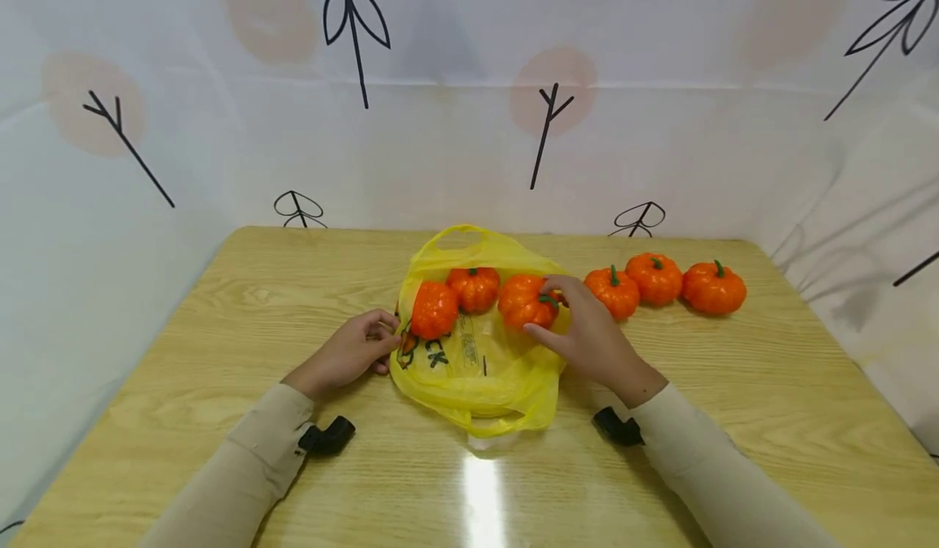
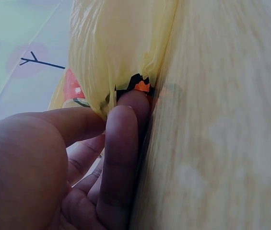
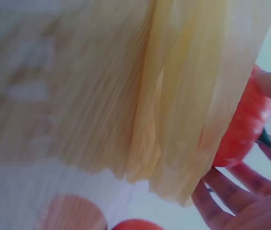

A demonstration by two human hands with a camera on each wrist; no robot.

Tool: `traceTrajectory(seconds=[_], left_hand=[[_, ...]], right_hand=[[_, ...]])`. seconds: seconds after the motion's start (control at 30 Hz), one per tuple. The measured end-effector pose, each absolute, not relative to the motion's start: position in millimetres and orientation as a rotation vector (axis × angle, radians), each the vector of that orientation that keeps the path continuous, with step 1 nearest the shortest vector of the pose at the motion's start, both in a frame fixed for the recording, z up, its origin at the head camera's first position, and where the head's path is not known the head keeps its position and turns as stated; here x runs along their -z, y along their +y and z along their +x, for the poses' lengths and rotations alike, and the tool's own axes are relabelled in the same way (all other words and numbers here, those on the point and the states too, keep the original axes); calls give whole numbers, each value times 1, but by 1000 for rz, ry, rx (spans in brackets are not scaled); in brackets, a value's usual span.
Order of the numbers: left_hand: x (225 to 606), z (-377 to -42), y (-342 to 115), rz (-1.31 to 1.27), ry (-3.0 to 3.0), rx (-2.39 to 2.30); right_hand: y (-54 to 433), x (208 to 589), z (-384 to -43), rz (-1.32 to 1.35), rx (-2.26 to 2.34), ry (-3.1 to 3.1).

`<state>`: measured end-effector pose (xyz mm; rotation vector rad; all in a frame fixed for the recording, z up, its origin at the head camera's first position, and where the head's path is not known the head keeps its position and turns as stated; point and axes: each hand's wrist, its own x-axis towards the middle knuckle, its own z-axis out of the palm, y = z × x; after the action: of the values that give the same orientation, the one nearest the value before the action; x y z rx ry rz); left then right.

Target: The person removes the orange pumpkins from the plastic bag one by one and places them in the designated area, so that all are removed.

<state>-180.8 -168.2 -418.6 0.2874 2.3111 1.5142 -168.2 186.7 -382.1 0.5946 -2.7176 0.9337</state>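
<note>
A yellow plastic bag (image 1: pixel 506 397) lies spread with its mouth open mid-table, handles at far and near ends. My left hand (image 1: pixel 352 351) pinches the bag's left edge between thumb and fingers, seen close up in the left wrist view. My right hand (image 1: pixel 587 336) grips a small orange toy pumpkin (image 1: pixel 522 303) with a green stem at the bag's right side. The right wrist view shows this pumpkin (image 3: pixel 243 127) partly behind the bag's yellow film. Two more toy pumpkins sit in the bag, one at the left (image 1: pixel 433 311) and one at the back (image 1: pixel 473 289).
Beside the bag, to the right, stand three more orange pumpkins: one nearest the right hand (image 1: pixel 614 293), one behind it (image 1: pixel 655 277) and one farthest right (image 1: pixel 715 289). The wooden table (image 1: pixel 257 287) backs onto a white patterned cloth (image 1: pixel 440 156).
</note>
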Motion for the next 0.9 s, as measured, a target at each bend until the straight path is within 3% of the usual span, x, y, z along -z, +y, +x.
traceTrajectory(seconds=[0.9], left_hand=[[419, -182, -167, 271, 2320, -1512]], right_hand=[[230, 360, -156, 458, -889, -2809]])
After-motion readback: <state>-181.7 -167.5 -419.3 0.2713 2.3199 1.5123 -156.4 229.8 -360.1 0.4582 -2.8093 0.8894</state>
